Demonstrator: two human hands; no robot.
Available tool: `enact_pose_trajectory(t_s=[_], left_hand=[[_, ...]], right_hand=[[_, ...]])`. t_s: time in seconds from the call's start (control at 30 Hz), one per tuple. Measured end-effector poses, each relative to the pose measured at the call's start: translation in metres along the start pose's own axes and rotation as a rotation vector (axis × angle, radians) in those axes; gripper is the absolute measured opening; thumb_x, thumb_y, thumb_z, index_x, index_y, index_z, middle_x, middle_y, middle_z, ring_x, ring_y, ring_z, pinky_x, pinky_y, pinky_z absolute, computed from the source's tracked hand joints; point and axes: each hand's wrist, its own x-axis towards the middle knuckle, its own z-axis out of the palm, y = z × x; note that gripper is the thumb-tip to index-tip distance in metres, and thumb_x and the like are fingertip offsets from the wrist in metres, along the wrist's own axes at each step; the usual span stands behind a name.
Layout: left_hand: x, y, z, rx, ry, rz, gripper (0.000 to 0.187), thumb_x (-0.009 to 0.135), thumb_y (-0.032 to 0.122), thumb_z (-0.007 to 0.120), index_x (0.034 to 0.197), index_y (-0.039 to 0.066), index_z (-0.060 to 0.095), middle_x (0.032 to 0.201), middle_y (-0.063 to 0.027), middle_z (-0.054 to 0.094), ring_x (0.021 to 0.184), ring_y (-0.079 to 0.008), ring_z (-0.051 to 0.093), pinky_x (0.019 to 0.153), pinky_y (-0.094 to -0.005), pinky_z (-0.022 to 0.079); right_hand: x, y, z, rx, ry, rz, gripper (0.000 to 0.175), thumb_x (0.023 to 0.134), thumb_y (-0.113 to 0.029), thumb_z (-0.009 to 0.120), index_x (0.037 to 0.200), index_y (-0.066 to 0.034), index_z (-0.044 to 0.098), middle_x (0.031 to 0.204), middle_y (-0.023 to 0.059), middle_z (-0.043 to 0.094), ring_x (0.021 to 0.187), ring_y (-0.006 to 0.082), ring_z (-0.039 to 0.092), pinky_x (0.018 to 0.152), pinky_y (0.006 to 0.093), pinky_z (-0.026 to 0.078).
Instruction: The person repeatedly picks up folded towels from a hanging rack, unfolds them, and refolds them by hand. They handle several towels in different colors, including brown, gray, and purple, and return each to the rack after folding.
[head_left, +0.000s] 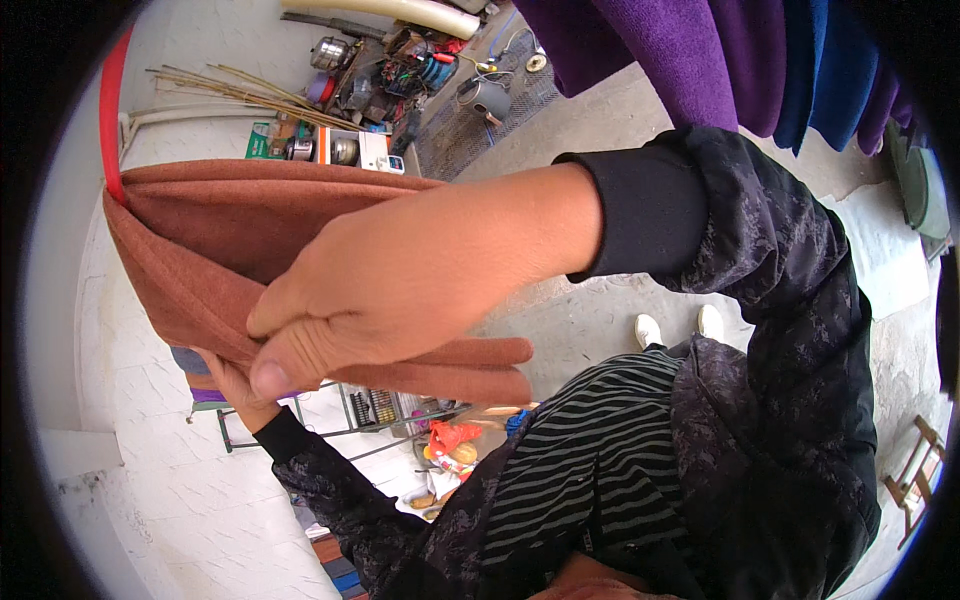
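Observation:
A reddish-brown cloth (202, 217) is stretched and folded across the left and middle of the view, its far left corner meeting a red strap (113, 112). My right hand (367, 285) reaches over it from the right, back of the hand up, with thumb and fingers pinching the folded fabric. Rolled or folded ends of the cloth stick out below my right wrist. My left hand (244, 394) is at the cloth's lower edge, holding it; its fingers are partly hidden by the fabric and by my right thumb.
Purple and blue cloths (682, 67) hang at the upper right. Thin bamboo sticks (255, 94), a metal pot (330, 54) and mixed clutter lie along the upper wall. A metal rack (352, 431) stands below the cloth, beside a red bag (452, 435). A wooden frame (916, 472) is at far right.

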Motion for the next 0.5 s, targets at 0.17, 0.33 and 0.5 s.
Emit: enact_pose_trajectory(t_s=[0.17, 0.33, 0.5], left_hand=[[0.001, 0.017, 0.011, -0.323, -0.138, -0.036, 0.07, 0.112, 0.053, 0.048, 0.164, 0.008, 0.036, 0.169, -0.0125, 0.039, 0.153, -0.0274, 0.041, 0.127, -0.0455, 0.034], [0.01, 0.021, -0.004, -0.356, -0.173, 0.043, 0.061, 0.113, 0.044, 0.051, 0.159, 0.004, 0.043, 0.165, -0.0107, 0.046, 0.151, -0.0256, 0.044, 0.125, -0.0458, 0.035], [0.017, 0.033, -0.021, -0.32, -0.222, 0.128, 0.048, 0.113, 0.035, 0.057, 0.146, 0.001, 0.057, 0.149, -0.009, 0.061, 0.138, -0.0217, 0.057, 0.117, -0.0403, 0.044]], right_hand=[[0.019, 0.005, -0.003, -0.305, 0.34, 0.114, 0.067, 0.103, -0.061, 0.055, 0.111, 0.0021, 0.075, 0.108, 0.0266, 0.075, 0.104, 0.0419, 0.072, 0.092, 0.0487, 0.055], [0.06, 0.0, -0.013, -0.489, 0.612, 0.088, 0.061, 0.097, -0.053, 0.073, 0.117, 0.0043, 0.072, 0.104, 0.0211, 0.075, 0.098, 0.0309, 0.072, 0.086, 0.0402, 0.056], [0.083, -0.022, -0.014, -0.447, 0.537, 0.187, 0.048, 0.102, -0.043, 0.073, 0.121, 0.0008, 0.074, 0.104, 0.0028, 0.072, 0.099, 0.0091, 0.063, 0.087, 0.0255, 0.049]])
